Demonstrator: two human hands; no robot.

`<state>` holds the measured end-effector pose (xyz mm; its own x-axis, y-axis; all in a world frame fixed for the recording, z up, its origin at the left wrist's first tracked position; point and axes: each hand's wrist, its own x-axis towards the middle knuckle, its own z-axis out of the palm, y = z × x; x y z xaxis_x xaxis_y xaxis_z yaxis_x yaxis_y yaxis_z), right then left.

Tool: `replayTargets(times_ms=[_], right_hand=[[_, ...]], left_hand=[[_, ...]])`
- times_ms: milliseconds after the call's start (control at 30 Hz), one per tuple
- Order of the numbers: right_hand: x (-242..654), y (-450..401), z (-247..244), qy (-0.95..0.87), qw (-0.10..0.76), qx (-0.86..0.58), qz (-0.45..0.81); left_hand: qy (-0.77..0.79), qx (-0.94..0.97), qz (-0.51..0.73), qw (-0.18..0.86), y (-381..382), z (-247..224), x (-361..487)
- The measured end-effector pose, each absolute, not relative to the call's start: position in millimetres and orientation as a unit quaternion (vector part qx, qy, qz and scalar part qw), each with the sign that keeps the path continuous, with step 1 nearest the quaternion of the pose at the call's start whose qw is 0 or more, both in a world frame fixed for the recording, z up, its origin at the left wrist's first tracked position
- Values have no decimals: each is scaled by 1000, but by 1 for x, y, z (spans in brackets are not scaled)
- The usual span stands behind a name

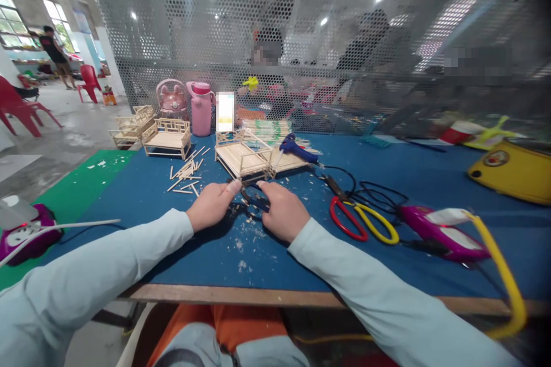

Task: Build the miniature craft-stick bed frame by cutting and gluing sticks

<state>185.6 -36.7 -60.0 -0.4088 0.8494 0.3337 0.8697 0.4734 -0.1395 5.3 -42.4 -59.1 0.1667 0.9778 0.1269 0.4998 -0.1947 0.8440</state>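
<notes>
My right hand [284,209] is closed around the dark handles of a small pair of pliers [253,199], perhaps cutters; their jaws point left. My left hand [213,205] is closed in a pinch at the jaw end, thumb on top; what lies between its fingers is too small to make out. Just beyond both hands stands a miniature bed-like frame [243,160] built of pale wooden sticks. A blue glue gun [299,149] rests on a flat stick panel [286,163] to its right. Loose short sticks [187,175] lie in a pile beyond my left hand.
Red-and-yellow-handled scissors or pliers [364,222] and a purple power strip [443,232] with cables lie right. Farther back stand a miniature stick bench [167,139], a pink bottle [201,109] and a perforated metal screen [172,28]. A yellow bag [512,169] sits far right.
</notes>
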Motion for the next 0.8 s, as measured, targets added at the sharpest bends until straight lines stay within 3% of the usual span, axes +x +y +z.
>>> replayTargets(times_ms=[467, 667, 800], right_hand=[[192, -37, -57, -820, 247, -516, 5], [190, -39, -45, -823, 305, -444, 180], [213, -30, -34, -814, 216, -520, 144]], left_hand=[[425, 620, 476, 456, -40, -60, 2], [412, 562, 473, 540, -33, -60, 2], [419, 520, 477, 571, -31, -62, 1]])
